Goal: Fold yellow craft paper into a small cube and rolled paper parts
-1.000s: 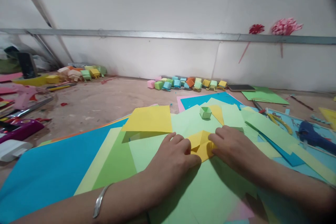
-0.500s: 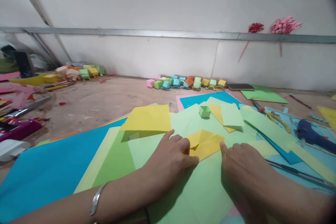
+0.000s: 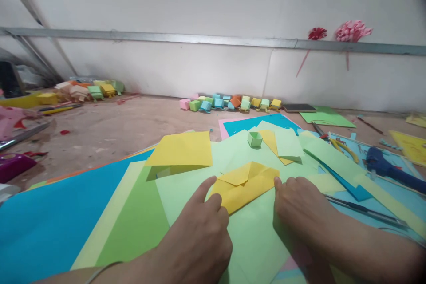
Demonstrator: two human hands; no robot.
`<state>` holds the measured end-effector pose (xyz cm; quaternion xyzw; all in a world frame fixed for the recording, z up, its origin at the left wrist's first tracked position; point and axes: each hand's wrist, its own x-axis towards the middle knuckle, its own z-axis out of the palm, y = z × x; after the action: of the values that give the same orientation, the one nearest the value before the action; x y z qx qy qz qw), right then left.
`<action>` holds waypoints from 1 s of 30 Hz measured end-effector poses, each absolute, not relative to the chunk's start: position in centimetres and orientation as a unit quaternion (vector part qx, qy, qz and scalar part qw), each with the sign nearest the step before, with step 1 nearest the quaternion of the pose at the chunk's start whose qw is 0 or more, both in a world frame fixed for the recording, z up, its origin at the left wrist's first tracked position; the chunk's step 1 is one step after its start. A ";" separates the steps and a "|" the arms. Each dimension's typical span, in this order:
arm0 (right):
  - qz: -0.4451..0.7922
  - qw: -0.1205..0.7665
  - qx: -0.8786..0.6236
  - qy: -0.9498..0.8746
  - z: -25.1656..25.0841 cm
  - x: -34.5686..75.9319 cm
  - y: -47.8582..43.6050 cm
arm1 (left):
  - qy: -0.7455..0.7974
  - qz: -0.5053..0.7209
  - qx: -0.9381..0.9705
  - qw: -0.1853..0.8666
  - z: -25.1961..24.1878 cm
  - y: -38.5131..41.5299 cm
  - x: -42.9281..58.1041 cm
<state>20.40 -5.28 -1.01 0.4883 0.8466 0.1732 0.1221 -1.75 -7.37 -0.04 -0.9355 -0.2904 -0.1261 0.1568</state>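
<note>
A folded yellow paper [image 3: 248,188] lies on light green sheets [image 3: 253,235], with creased flaps on its upper side. At its left end is my left hand [image 3: 203,226], the index finger stretched out along the edge and the other fingers loosely bent, not gripping it. My right hand [image 3: 299,199] is closed at the paper's right end, thumb and fingertips against the corner; its inner fingers are hidden. Beyond the folded piece stands a small green paper box [image 3: 254,140]. Near my left fingertips lies a flat yellow sheet [image 3: 184,148].
Blue paper [image 3: 60,213] spreads at the left. A craft knife [image 3: 366,211], yellow-handled pliers [image 3: 346,150] and a blue glue gun [image 3: 389,166] lie right. Several small paper cubes [image 3: 219,103] line the wall, with a phone [image 3: 298,108] beside them. A purple tool [image 3: 15,166] sits far left.
My left hand has drawn back toward me and left, its index finger now extended, uncovering more of the folded yellow paper. My right hand stays at the right corner. The view has shifted slightly.
</note>
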 end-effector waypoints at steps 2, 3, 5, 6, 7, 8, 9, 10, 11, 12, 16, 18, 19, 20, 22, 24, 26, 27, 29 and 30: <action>0.185 0.110 0.466 0.858 -0.9 20.4 -5.4 | -0.288 -0.145 -0.936 0.138 0.0 -7.4 -1.6; 0.191 0.105 0.460 0.861 -0.8 20.3 -5.5 | -0.289 -0.170 -0.932 0.135 0.1 -7.4 -1.5; 0.197 0.106 0.451 0.864 -0.7 20.3 -5.6 | -0.297 -0.229 -0.917 0.138 0.4 -7.4 -1.3; 0.197 0.110 0.446 0.866 -0.7 20.3 -5.7 | -0.308 -0.249 -0.907 0.139 0.6 -7.4 -1.2; 0.197 0.114 0.442 0.868 -0.8 20.3 -5.8 | -0.323 -0.259 -0.900 0.139 0.8 -7.3 -1.2; 0.196 0.114 0.437 0.871 -0.9 20.3 -5.9 | -0.339 -0.259 -0.894 0.137 1.0 -7.3 -1.1; 0.197 0.106 0.435 0.872 -1.0 20.3 -5.9 | -0.357 -0.253 -0.890 0.131 1.1 -7.1 -1.1; 0.200 0.093 0.436 0.873 -1.1 20.3 -6.0 | -0.378 -0.241 -0.885 0.123 1.2 -7.0 -1.0; 0.202 0.078 0.438 0.872 -1.1 20.3 -6.0 | -0.398 -0.227 -0.882 0.114 1.1 -6.7 -0.9; 0.205 0.066 0.441 0.871 -1.1 20.2 -5.9 | -0.415 -0.209 -0.880 0.104 1.0 -6.5 -0.9; 0.180 0.091 0.453 0.868 -0.1 20.0 -5.5 | -0.440 -0.096 -0.891 0.059 0.0 -5.1 -0.9; 0.134 0.123 0.451 0.874 0.4 20.0 -5.4 | -0.443 -0.071 -0.892 0.053 -0.3 -4.6 -1.0; 0.104 0.130 0.444 0.880 0.6 20.0 -5.5 | -0.444 -0.076 -0.891 0.059 -0.3 -4.4 -1.1; 0.073 0.127 0.433 0.890 0.7 20.1 -5.6 | -0.443 -0.089 -0.890 0.069 -0.2 -4.3 -1.2; 0.020 0.102 0.401 0.910 0.6 20.2 -6.1 | -0.443 -0.123 -0.883 0.094 0.0 -4.2 -1.2; -0.008 0.078 0.376 0.923 0.6 20.3 -6.7 | -0.449 -0.136 -0.876 0.110 0.1 -4.1 -1.3; -0.013 0.076 0.369 0.926 0.8 20.3 -7.2 | -0.453 -0.129 -0.875 0.115 0.1 -4.0 -1.3; -0.013 0.078 0.369 0.926 1.1 20.2 -7.3 | -0.451 -0.128 -0.875 0.117 0.1 -4.0 -1.4; -0.010 0.045 0.366 0.930 1.9 20.3 -7.4 | -0.445 -0.143 -0.875 0.124 -0.1 -3.9 -1.4; -0.003 0.005 0.365 0.931 2.3 20.3 -7.3 | -0.442 -0.159 -0.874 0.127 -0.1 -3.9 -1.5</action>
<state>20.28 -7.29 2.33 0.3650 0.9310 -0.0028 0.0050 -1.49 -3.92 -0.14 -0.8738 -0.4417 -0.1591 0.1270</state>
